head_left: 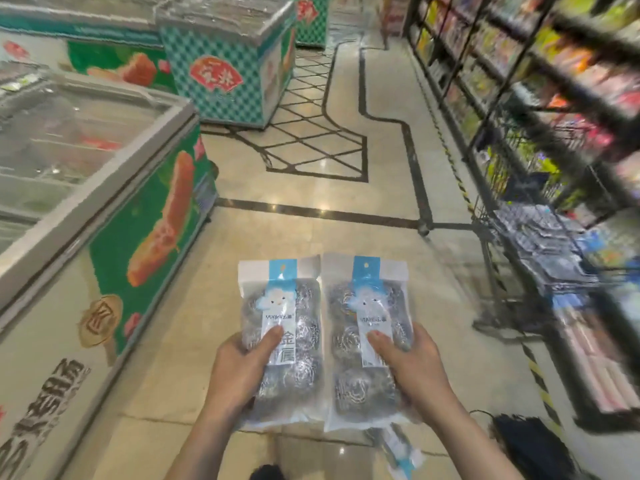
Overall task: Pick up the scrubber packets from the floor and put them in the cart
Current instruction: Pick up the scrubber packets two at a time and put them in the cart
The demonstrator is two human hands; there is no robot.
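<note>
Two clear scrubber packets, steel coils, blue labels

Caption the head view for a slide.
Left hand and right hand each hold a scrubber packet beside the cart.

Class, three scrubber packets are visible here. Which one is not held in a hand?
The packet on the floor, below the right hand. The left hand and right hand each hold one upright packet.
</note>
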